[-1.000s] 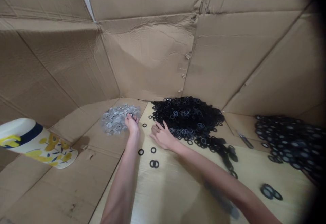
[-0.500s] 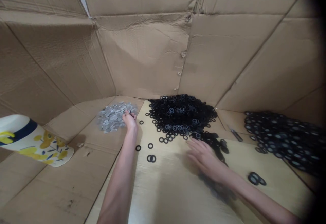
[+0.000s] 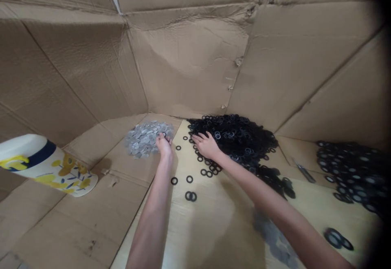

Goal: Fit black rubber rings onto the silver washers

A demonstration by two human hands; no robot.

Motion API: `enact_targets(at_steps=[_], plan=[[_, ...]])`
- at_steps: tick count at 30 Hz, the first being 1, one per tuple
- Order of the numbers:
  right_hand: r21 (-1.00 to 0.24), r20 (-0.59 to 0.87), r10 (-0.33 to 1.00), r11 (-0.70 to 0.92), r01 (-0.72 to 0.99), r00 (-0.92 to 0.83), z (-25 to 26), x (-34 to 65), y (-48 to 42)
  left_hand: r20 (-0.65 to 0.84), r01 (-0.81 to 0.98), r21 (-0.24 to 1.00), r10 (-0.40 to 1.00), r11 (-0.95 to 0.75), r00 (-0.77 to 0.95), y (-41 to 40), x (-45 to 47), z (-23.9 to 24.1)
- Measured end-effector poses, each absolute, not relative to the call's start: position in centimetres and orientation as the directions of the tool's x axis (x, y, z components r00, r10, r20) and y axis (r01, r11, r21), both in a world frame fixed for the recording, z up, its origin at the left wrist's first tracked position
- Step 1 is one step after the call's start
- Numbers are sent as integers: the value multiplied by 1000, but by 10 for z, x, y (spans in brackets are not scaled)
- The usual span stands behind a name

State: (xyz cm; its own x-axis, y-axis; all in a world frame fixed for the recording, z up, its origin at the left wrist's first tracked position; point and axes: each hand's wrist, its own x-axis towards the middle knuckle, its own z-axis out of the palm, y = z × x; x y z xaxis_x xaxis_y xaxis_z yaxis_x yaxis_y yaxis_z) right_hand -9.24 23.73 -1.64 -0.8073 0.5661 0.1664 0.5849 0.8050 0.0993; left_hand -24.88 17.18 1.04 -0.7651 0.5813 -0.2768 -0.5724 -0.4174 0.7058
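Observation:
At the right edge of a heap of pale grey discs (image 3: 143,139), my left hand (image 3: 165,144) is closed, its fingers pinching a small black ring (image 3: 164,134). My right hand (image 3: 208,145) reaches to the left side of a big pile of black rings (image 3: 241,134). Its fingers are spread over the rings there; whether it touches one I cannot tell. Between and below my hands, several loose black rings (image 3: 190,179) lie on the yellowish board (image 3: 220,220), two of them overlapping.
At the right lies a pile of black rings with grey centres (image 3: 360,171). A cutter-like tool (image 3: 304,170) lies left of it. Nearer are a few bigger-looking rings (image 3: 334,238) and translucent grey pieces (image 3: 276,236). A flower-patterned bottle (image 3: 49,165) is at left. Cardboard walls (image 3: 189,65) surround everything.
My right hand has moved forward and left, from the board to the ring pile. My left hand stays by the discs with the ring. The view has shifted slightly.

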Motion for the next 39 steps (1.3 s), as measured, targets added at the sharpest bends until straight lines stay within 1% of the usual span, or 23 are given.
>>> enact_targets(at_steps=[3, 6, 9, 11, 16, 18, 22, 25, 30, 34, 36, 39], plan=[[132, 158, 587, 784, 606, -794, -6, -77, 246, -281, -578, 707, 588, -408, -759, 171, -246, 12], [156, 192, 615, 751, 642, -765, 5, -67, 256, -284, -586, 700, 594, -409, -753, 172, -244, 11], [158, 232, 656, 703, 693, -718, 12, -57, 262, -286, -587, 700, 594, -407, -752, 172, -245, 10], [157, 235, 674, 685, 711, -701, 14, -53, 262, -288, -591, 696, 595, -407, -750, 172, -246, 10], [168, 222, 718, 638, 751, -660, 15, -63, 258, -312, -611, 684, 597, -398, -739, 171, -247, 11], [163, 230, 709, 647, 745, -667, 14, -76, 256, -313, -614, 683, 602, -395, -735, 171, -248, 12], [122, 214, 656, 717, 687, -723, 3, -107, 252, -319, -614, 682, 593, -398, -739, 172, -249, 10], [97, 188, 714, 670, 736, -675, -9, -123, 249, -315, -611, 683, 592, -401, -742, 173, -249, 9], [99, 163, 781, 595, 798, -603, -18, -135, 249, -310, -614, 680, 602, -401, -736, 173, -248, 9], [50, 81, 819, 566, 823, -568, -16, -139, 249, -312, -617, 674, 601, -407, -736, 172, -246, 10], [-2, 34, 814, 580, 815, -579, -15, -139, 247, -312, -620, 668, 602, -411, -735, 172, -246, 11], [-54, 25, 751, 660, 750, -660, -15, -136, 240, -315, -625, 663, 605, -411, -732, 172, -247, 11]])
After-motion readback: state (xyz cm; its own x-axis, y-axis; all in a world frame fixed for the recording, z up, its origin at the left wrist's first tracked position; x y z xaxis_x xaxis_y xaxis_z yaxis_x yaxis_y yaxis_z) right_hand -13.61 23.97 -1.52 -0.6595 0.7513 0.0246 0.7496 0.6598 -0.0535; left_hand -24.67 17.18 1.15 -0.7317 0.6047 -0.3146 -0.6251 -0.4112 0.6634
